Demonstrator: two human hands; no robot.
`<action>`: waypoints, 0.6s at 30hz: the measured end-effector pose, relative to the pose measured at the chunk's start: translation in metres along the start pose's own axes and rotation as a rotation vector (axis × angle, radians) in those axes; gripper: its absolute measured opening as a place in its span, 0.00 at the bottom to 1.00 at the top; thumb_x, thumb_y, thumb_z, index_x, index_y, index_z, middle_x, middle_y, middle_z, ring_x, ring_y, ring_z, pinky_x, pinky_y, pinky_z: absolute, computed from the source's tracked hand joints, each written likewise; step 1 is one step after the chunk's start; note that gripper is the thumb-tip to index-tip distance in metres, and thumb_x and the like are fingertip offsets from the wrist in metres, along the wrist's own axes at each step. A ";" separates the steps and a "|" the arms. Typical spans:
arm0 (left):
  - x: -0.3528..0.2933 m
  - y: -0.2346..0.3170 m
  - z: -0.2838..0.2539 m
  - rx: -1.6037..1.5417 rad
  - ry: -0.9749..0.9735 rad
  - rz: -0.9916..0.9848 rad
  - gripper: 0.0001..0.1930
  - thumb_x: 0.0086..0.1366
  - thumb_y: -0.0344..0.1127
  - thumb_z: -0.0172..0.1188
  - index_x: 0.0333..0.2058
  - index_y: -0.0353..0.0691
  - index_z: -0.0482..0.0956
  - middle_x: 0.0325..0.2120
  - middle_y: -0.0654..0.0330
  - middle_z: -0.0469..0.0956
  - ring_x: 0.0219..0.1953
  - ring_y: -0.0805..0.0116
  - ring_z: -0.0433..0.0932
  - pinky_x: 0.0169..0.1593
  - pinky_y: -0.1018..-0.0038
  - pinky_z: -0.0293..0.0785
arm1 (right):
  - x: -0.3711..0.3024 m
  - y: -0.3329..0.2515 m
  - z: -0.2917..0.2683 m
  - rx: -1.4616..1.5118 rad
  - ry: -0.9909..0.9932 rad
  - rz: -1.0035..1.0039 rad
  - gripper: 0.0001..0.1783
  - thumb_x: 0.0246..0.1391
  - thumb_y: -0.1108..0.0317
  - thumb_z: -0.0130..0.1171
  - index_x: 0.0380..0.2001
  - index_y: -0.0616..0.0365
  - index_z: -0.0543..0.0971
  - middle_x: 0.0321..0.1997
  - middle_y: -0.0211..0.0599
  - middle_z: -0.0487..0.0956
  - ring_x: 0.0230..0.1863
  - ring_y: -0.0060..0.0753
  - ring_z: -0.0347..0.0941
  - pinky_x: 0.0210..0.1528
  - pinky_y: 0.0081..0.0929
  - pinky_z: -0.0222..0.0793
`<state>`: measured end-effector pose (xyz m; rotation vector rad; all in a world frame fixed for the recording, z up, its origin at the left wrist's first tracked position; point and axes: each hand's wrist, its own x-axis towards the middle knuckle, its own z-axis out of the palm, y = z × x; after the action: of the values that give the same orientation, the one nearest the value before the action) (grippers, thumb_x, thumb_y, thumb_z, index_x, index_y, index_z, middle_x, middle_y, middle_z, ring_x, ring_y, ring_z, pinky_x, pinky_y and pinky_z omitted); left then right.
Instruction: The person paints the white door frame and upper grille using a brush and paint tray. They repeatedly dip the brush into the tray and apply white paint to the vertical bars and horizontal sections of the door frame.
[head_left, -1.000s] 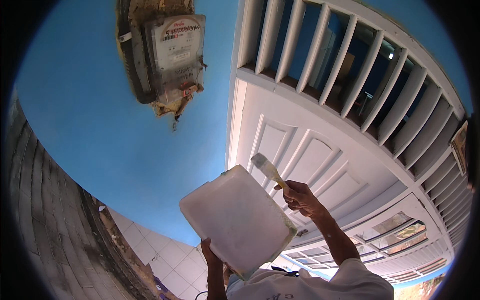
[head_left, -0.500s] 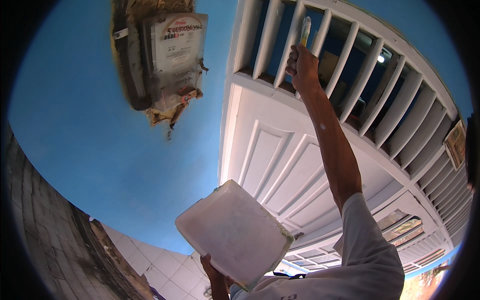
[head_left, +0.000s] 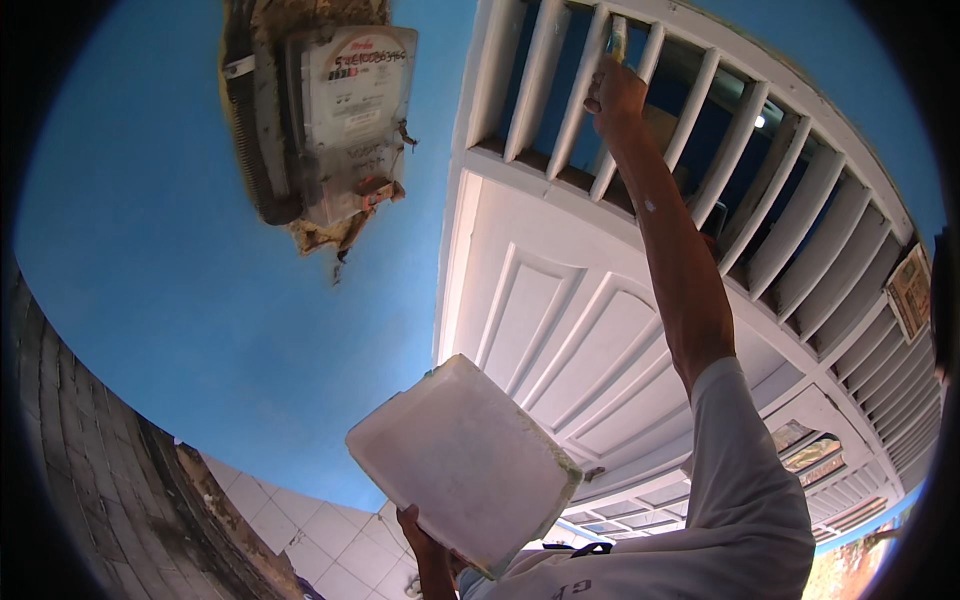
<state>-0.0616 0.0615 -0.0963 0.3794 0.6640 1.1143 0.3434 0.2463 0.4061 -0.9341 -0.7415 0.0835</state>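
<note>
High overhead, my right hand (head_left: 617, 98) is closed round the handle of a paintbrush (head_left: 619, 38). The brush points upward between two white slats (head_left: 580, 90) of a vent grille above the door; whether its bristles touch a slat I cannot tell. Low in the picture, my left hand (head_left: 430, 550) grips the lower left edge of a white rectangular plastic container (head_left: 465, 465). This container is tilted, with a broad pale face toward the view and greenish smears along its right edge. Most of the left hand's fingers are hidden by it.
White panelled door (head_left: 530, 320) below the grille. On the blue wall (head_left: 180, 200) at left hangs an electricity meter (head_left: 355, 120) with a corrugated conduit and broken plaster round it. A printed paper (head_left: 908, 290) sits at the grille's right. Pale tiles (head_left: 325, 545) lie low down.
My right hand and the brush have moved upward and slightly right along the slats. The container in my left hand has shifted a little to the left.
</note>
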 end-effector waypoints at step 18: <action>-0.005 -0.013 0.000 0.018 0.036 -0.041 0.36 0.55 0.49 0.53 0.60 0.33 0.65 0.50 0.48 0.73 0.52 0.50 0.75 0.52 0.54 0.75 | 0.005 -0.004 0.000 0.091 -0.044 0.062 0.14 0.66 0.67 0.49 0.23 0.53 0.69 0.17 0.21 0.60 0.14 0.17 0.52 0.16 0.24 0.44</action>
<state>-0.0539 0.0518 -0.1024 0.3598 0.7112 1.0789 0.3463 0.2460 0.4115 -0.8706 -0.7428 0.1917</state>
